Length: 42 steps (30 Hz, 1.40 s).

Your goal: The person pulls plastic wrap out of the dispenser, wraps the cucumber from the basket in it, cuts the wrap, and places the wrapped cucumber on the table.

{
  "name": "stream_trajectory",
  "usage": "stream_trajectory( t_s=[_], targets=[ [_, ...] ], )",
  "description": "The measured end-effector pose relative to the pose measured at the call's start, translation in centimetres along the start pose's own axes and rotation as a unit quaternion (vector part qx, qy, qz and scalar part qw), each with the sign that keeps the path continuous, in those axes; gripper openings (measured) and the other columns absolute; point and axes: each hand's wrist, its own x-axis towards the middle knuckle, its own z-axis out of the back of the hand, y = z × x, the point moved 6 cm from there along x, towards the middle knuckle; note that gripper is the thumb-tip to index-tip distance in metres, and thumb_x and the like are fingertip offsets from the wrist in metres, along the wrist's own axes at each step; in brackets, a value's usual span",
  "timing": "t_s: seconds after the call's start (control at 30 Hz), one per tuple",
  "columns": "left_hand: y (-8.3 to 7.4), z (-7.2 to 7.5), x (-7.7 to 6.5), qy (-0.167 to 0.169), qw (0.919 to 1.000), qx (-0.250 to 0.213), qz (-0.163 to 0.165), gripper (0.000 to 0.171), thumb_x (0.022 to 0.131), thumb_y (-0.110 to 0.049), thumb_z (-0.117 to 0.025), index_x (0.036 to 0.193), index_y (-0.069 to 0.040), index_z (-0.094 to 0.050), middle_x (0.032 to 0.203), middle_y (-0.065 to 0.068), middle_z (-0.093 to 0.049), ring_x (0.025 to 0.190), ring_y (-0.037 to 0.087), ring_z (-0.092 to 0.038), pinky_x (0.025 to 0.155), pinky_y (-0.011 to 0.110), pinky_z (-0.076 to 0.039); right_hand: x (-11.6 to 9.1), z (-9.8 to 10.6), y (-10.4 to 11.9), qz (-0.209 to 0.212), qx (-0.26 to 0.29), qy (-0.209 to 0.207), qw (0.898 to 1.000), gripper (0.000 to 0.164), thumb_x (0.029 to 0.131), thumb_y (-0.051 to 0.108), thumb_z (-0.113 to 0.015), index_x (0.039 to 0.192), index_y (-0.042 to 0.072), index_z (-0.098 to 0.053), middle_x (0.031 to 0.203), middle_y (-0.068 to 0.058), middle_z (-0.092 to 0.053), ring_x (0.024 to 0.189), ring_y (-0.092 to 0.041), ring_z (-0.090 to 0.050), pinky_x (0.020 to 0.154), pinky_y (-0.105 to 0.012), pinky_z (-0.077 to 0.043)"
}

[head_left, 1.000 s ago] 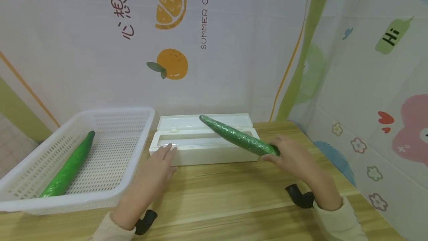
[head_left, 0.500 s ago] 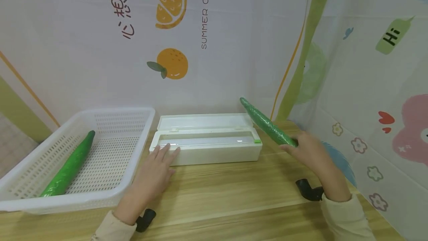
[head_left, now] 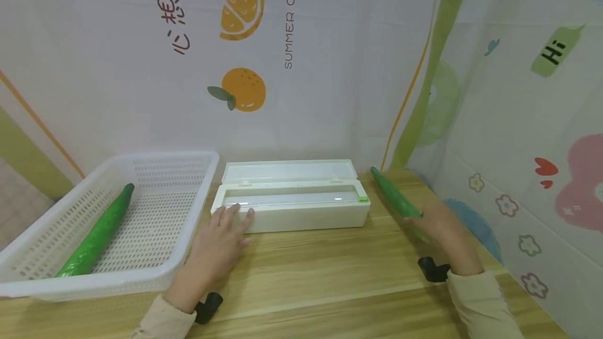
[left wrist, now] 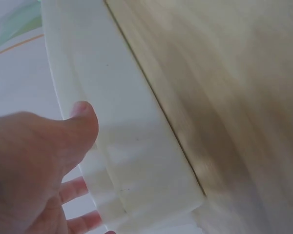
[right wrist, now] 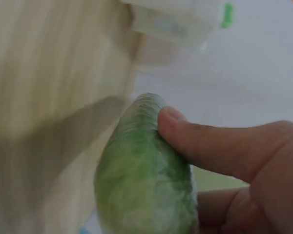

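Observation:
My right hand [head_left: 445, 229] grips a cucumber [head_left: 393, 193] wrapped in clear film, right of the white box. Its thin end points away toward the back wall. In the right wrist view my thumb presses the side of the wrapped cucumber [right wrist: 144, 185]. A white cling film dispenser [head_left: 306, 219] stands with its lid tipped back, a pale roll inside and a green slider [head_left: 362, 199] at its right end. My left hand [head_left: 219, 247] rests with spread fingers on its left front edge. In the left wrist view the thumb lies against the dispenser's side [left wrist: 122, 112].
At the left stands a white perforated basket [head_left: 201, 208] holding another cucumber [head_left: 99, 234]. The wooden table [head_left: 320, 276] runs under everything, its right edge beside a printed cloth wall [head_left: 518, 119]. Another cloth [head_left: 320, 109] hangs close behind the dispenser.
My right hand has carried the wrapped cucumber from over the dispenser to its right and lowered it toward the table. The left hand has stayed on the dispenser.

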Motion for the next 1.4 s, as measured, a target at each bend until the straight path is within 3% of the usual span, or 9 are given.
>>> stream_trajectory(
  t_s=[0.27, 0.47, 0.7, 0.9, 1.03, 1.23, 1.4],
  targets=[
    [-0.2, -0.1, 0.1, -0.012, 0.9998, 0.010, -0.014, 0.051, 0.085, -0.030, -0.066, 0.131, -0.011, -0.052, 0.129, 0.023, -0.046, 0.116, 0.041, -0.047, 0.095, 0.045, -0.046, 0.7, -1.6, -1.1, -0.020, -0.003, 0.032, 0.999, 0.033, 0.086, 0.024, -0.063, 0.079, -0.005, -0.049, 0.067, -0.007, -0.044, 0.061, -0.020, -0.046, 0.052, -0.029, -0.042],
    [-0.2, -0.2, 0.4, -0.011, 0.9998, -0.005, -0.015, 0.051, 0.085, -0.027, -0.066, 0.130, -0.009, -0.052, 0.128, 0.025, -0.045, 0.116, 0.042, -0.046, 0.100, 0.046, -0.042, 0.8, -2.6, -1.4, -0.016, -0.013, 0.071, 0.997, 0.040, 0.089, 0.023, -0.060, 0.091, -0.016, -0.053, 0.073, -0.014, -0.054, 0.064, -0.022, -0.051, 0.056, -0.032, -0.046],
    [0.2, -0.5, 0.4, 0.007, 0.9993, -0.037, 0.001, 0.051, 0.087, -0.024, -0.065, 0.133, -0.009, -0.050, 0.132, 0.026, -0.043, 0.119, 0.045, -0.043, 0.101, 0.050, -0.040, 0.8, -2.7, -1.9, -0.025, 0.020, 0.085, 0.996, 0.041, 0.091, 0.027, -0.057, 0.086, -0.013, -0.053, 0.065, -0.009, -0.048, 0.054, -0.018, -0.049, 0.048, -0.027, -0.045],
    [0.2, -0.2, 0.5, 0.022, 0.9974, -0.068, 0.012, 0.052, 0.087, -0.021, -0.064, 0.135, -0.008, -0.047, 0.135, 0.027, -0.043, 0.123, 0.048, -0.040, 0.104, 0.052, -0.036, 0.6, -2.4, -1.8, -0.026, 0.029, 0.089, 0.995, 0.039, 0.091, 0.029, -0.057, 0.081, -0.008, -0.051, 0.067, -0.007, -0.045, 0.060, -0.019, -0.049, 0.052, -0.029, -0.047],
    [0.1, -0.1, 0.5, 0.030, 0.9966, -0.074, 0.018, 0.054, 0.088, -0.021, -0.064, 0.136, -0.007, -0.046, 0.136, 0.028, -0.042, 0.124, 0.049, -0.039, 0.103, 0.054, -0.036, 0.5, -2.2, -1.7, -0.020, 0.023, 0.088, 0.996, 0.042, 0.091, 0.031, -0.056, 0.085, -0.011, -0.051, 0.070, -0.009, -0.047, 0.063, -0.020, -0.050, 0.054, -0.030, -0.046],
    [0.1, 0.2, 0.4, 0.034, 0.9948, -0.091, 0.031, 0.053, 0.089, -0.020, -0.063, 0.136, -0.005, -0.044, 0.136, 0.030, -0.040, 0.125, 0.049, -0.038, 0.103, 0.055, -0.035, 0.9, -2.1, -1.3, -0.006, -0.010, 0.082, 0.997, 0.061, 0.091, 0.036, -0.055, 0.111, -0.021, -0.048, 0.095, -0.028, -0.057, 0.083, -0.033, -0.055, 0.072, -0.044, -0.048],
    [0.1, 0.7, 0.4, 0.033, 0.9932, -0.104, 0.039, 0.052, 0.089, -0.021, -0.062, 0.136, -0.004, -0.044, 0.137, 0.029, -0.039, 0.125, 0.049, -0.037, 0.104, 0.056, -0.034, 1.0, -1.9, -0.6, 0.006, -0.022, 0.058, 0.998, 0.067, 0.091, 0.037, -0.056, 0.122, -0.021, -0.043, 0.115, -0.038, -0.052, 0.101, -0.047, -0.054, 0.081, -0.053, -0.048]
  ],
)
